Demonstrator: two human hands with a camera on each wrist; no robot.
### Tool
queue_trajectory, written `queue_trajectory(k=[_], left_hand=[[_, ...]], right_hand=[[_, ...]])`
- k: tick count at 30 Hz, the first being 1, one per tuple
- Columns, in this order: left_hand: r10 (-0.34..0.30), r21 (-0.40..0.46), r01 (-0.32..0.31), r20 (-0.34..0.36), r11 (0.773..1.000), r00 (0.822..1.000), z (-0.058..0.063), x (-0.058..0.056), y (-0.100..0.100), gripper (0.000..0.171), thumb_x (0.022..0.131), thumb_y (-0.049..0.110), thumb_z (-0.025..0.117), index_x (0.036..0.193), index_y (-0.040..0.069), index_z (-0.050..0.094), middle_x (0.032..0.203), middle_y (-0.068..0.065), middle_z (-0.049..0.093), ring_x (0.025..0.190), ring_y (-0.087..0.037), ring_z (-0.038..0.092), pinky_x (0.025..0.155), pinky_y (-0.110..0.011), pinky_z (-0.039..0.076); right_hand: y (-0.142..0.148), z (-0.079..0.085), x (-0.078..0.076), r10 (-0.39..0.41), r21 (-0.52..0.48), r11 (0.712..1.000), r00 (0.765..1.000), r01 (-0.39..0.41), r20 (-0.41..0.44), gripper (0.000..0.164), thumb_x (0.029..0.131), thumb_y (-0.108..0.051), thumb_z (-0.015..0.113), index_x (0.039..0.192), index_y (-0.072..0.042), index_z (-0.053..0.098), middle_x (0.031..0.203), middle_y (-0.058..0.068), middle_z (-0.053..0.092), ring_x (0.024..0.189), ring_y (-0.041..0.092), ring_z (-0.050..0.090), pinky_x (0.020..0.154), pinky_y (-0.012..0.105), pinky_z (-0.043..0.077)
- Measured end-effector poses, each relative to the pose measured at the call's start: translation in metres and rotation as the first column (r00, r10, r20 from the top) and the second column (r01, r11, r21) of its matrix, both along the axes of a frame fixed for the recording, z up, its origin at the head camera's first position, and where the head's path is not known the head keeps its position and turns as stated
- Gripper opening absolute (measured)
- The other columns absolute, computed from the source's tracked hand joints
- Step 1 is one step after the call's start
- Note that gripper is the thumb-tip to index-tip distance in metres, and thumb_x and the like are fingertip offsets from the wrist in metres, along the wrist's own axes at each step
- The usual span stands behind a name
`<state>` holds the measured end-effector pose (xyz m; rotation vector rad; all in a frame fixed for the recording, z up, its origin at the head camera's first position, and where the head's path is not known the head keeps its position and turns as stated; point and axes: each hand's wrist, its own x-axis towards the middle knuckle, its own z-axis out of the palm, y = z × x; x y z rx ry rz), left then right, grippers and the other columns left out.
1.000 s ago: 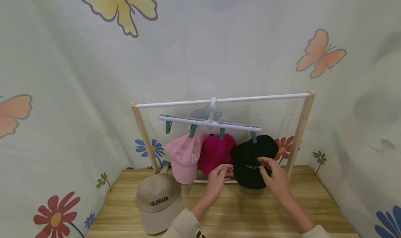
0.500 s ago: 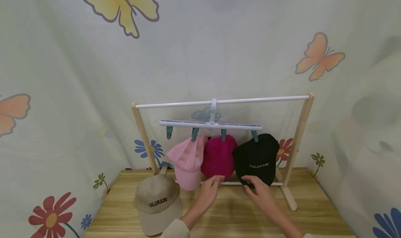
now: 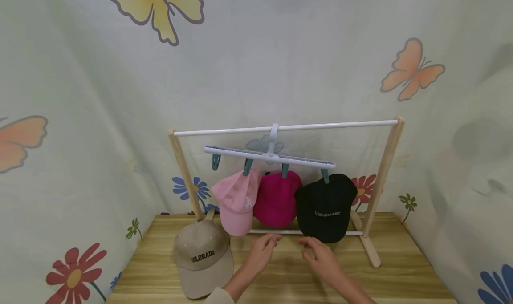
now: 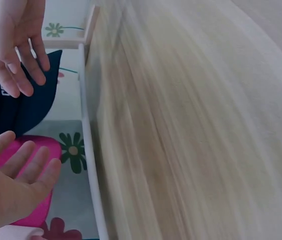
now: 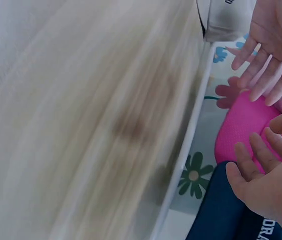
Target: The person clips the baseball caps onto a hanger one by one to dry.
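Observation:
Both of my hands hold nothing, with fingers loosely bent. In the head view my left hand (image 3: pixel 260 253) is low in front of the magenta cap (image 3: pixel 276 201). My right hand (image 3: pixel 320 257) is just below the brim of the black cap (image 3: pixel 326 197) lettered COLORADO. That cap, the magenta one and a light pink cap (image 3: pixel 236 201) hang from green clips on a pale clip hanger (image 3: pixel 240 153), which tilts down to the right. Its leftmost clip (image 3: pixel 216 162) carries nothing. On the table at left lies a beige COLORADO cap (image 3: pixel 202 250).
The hanger hooks over the white top rod (image 3: pixel 340 125) of a rack with wooden side posts (image 3: pixel 382 179). A lower white rod (image 3: pixel 288 232) runs behind the caps. Underneath is a wood-grain table (image 3: pixel 401 273), with printed cloth (image 3: pixel 256 72) around it.
Both hands have come down and away from the hanging caps, the right one leaving the black cap. The hanger swung to nearly level, then tilted right again. The beige cap stayed put.

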<state>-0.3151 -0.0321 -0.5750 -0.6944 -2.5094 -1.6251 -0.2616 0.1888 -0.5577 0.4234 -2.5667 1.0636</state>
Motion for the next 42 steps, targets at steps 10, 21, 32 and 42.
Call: queue_trajectory(k=[10,21,32,42], left_hand=[[-0.001,-0.013,0.001,0.017,1.000,1.000,-0.017,0.005,-0.019,0.032,0.109,0.023,0.047,0.122,0.005,0.072,0.116,-0.013,0.073,0.100,-0.022,0.069,0.085,-0.032,0.056],[0.055,-0.076,-0.052,0.043,0.996,0.998,-0.020,0.017,-0.042,0.034,0.109,0.029,0.046,0.121,0.010,0.072,0.119,-0.007,0.073,0.107,-0.031,0.068,0.089,-0.037,0.055],[0.101,-0.143,-0.105,-0.032,0.984,0.994,-0.022,0.022,-0.065,0.029,0.108,0.021,0.048,0.118,0.011,0.074,0.122,-0.009,0.072,0.114,-0.022,0.066,0.095,-0.039,0.054],[0.104,-0.157,-0.110,-0.044,0.981,0.994,-0.017,0.022,-0.081,0.031,0.108,0.024,0.049,0.120,0.008,0.072,0.121,-0.006,0.073,0.112,-0.027,0.067,0.091,-0.040,0.056]], right_hand=[[-0.012,-0.008,0.007,0.021,-0.058,0.998,1.000,-0.021,0.015,0.017,0.103,-0.015,0.059,0.111,-0.010,0.073,0.108,-0.003,0.071,0.100,0.017,0.066,0.085,0.036,0.055],[-0.027,-0.009,0.005,0.035,-0.077,0.997,0.999,-0.032,0.034,0.022,0.107,-0.017,0.053,0.112,-0.013,0.073,0.111,-0.001,0.071,0.103,0.022,0.067,0.086,0.038,0.055],[-0.043,-0.008,0.000,0.076,-0.094,0.993,0.995,-0.070,0.067,0.019,0.104,-0.016,0.056,0.116,-0.015,0.072,0.114,0.001,0.071,0.103,0.021,0.066,0.083,0.033,0.056],[-0.059,-0.009,-0.009,0.106,-0.101,0.990,0.990,-0.096,0.097,0.022,0.104,-0.021,0.056,0.120,-0.015,0.070,0.119,0.001,0.069,0.108,0.023,0.065,0.084,0.036,0.057]])
